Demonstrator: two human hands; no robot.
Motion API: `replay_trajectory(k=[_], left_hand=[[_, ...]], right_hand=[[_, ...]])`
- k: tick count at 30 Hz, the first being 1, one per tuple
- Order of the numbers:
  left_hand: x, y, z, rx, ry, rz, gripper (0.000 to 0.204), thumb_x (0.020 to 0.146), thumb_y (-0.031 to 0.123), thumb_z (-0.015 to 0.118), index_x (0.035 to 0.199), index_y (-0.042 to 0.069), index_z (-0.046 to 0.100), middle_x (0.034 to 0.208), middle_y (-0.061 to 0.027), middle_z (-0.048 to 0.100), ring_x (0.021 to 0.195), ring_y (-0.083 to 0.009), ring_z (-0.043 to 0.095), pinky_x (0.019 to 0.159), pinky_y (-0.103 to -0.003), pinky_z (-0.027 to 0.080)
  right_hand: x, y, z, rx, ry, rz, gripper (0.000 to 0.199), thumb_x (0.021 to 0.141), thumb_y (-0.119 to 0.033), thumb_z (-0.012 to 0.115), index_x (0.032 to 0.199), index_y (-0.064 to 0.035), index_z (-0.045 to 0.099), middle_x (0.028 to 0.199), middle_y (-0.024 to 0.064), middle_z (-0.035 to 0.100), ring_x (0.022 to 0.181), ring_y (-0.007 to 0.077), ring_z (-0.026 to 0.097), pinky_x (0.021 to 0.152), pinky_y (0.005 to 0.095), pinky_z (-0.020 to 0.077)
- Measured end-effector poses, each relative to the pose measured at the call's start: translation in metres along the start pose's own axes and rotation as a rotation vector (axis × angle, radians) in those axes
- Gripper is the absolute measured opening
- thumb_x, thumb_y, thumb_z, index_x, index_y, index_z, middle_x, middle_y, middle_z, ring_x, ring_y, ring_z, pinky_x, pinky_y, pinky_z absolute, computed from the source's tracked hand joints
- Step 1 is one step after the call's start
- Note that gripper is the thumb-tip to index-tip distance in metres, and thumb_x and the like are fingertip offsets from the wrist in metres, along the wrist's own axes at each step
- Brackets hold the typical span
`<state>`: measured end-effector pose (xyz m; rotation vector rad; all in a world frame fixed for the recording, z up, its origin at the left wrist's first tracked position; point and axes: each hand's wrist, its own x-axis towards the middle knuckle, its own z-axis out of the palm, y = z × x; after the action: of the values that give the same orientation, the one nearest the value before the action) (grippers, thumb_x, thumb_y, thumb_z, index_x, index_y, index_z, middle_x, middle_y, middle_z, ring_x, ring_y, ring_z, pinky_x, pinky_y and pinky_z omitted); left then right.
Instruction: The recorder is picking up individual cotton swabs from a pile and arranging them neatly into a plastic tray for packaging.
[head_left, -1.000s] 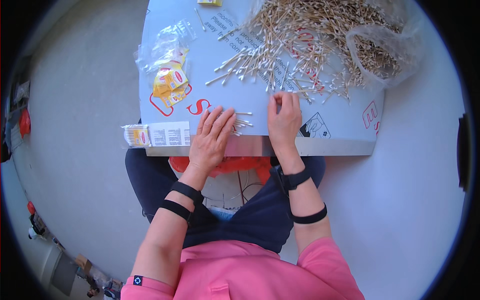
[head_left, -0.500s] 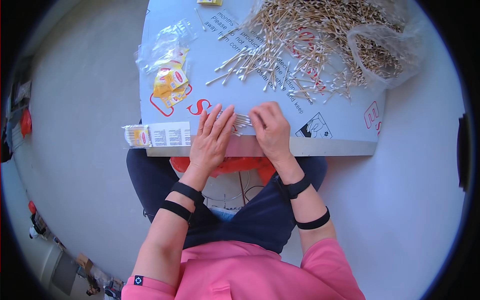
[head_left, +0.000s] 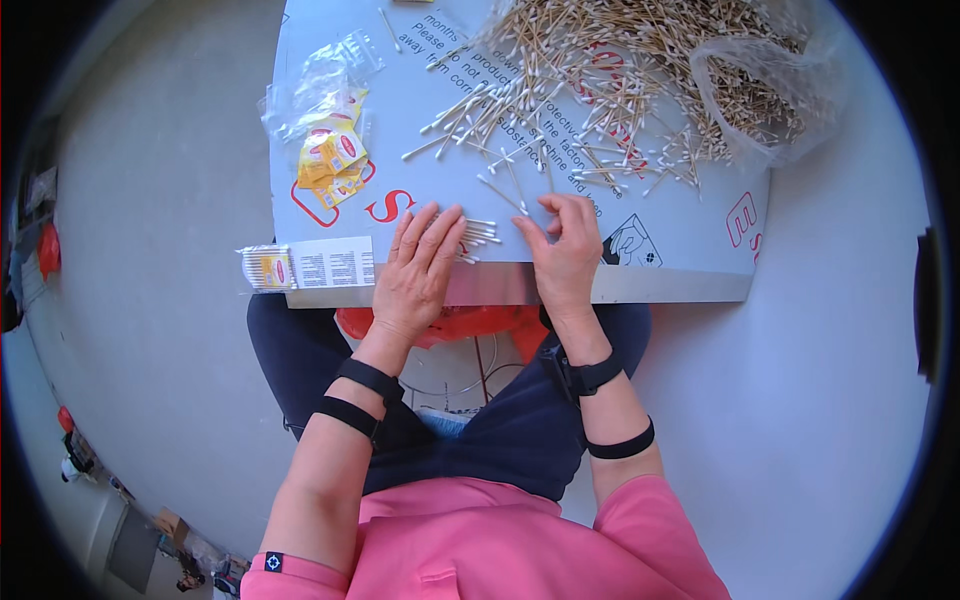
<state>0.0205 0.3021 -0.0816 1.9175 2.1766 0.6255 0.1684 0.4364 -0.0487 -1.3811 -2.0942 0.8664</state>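
My left hand (head_left: 422, 255) lies flat near the front edge of the board (head_left: 430, 185), its fingers stretched over a small row of cotton swabs (head_left: 482, 232). White tips stick out to the right of those fingers, while the other ends are hidden under the hand. My right hand (head_left: 566, 245) rests to the right with thumb and forefinger apart and nothing visible between them. Just beyond its fingertips lie a few loose cotton swabs (head_left: 502, 194). A large heap of cotton swabs (head_left: 640, 60) spreads over the far right of the board.
A clear plastic bag (head_left: 770, 95) wraps the heap's right side. Clear zip bags (head_left: 325, 85) and yellow cards (head_left: 330, 160) lie at the left. A filled swab pack (head_left: 265, 268) sits by a printed white strip (head_left: 332, 262). Red plastic (head_left: 450, 325) hangs below the board's edge.
My right hand has moved right, away from the row by my left hand, and its fingers have parted. Loose swabs now lie in front of it. My left hand stays on the row.
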Motion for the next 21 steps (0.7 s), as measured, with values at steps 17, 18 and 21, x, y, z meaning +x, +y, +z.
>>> replay_trajectory(k=[17,18,21], left_hand=[[0.0,0.0,0.0,0.0,0.003,-0.001,0.057,0.087,0.004,0.055,0.144,0.007,0.047,0.152,-0.0043,0.044,0.143,-0.0275,0.038,0.122,-0.046,0.028],[0.0,0.0,0.0,-0.002,0.009,-0.001,0.057,0.087,0.005,0.055,0.144,0.007,0.047,0.152,-0.004,0.044,0.143,-0.0272,0.038,0.122,-0.046,0.028],[0.001,0.001,0.0,-0.008,0.012,0.0,0.057,0.088,0.005,0.055,0.144,0.007,0.047,0.151,-0.0039,0.044,0.142,-0.027,0.038,0.122,-0.046,0.028]], right_hand=[[0.005,0.011,-0.008,-0.109,-0.077,-0.053,0.015,0.082,-0.009,0.074,0.095,-0.0064,0.066,0.092,0.0082,0.061,0.078,0.0273,0.064,0.066,0.0372,0.0516],[0.004,0.008,-0.008,-0.041,-0.077,-0.053,0.015,0.081,-0.008,0.074,0.094,-0.0063,0.067,0.091,0.0077,0.061,0.078,0.0266,0.064,0.066,0.0371,0.0517],[-0.001,0.008,0.0,-0.008,-0.062,-0.109,0.017,0.081,-0.006,0.075,0.096,-0.0057,0.067,0.091,0.0073,0.06,0.077,0.0262,0.064,0.066,0.0364,0.0521]])
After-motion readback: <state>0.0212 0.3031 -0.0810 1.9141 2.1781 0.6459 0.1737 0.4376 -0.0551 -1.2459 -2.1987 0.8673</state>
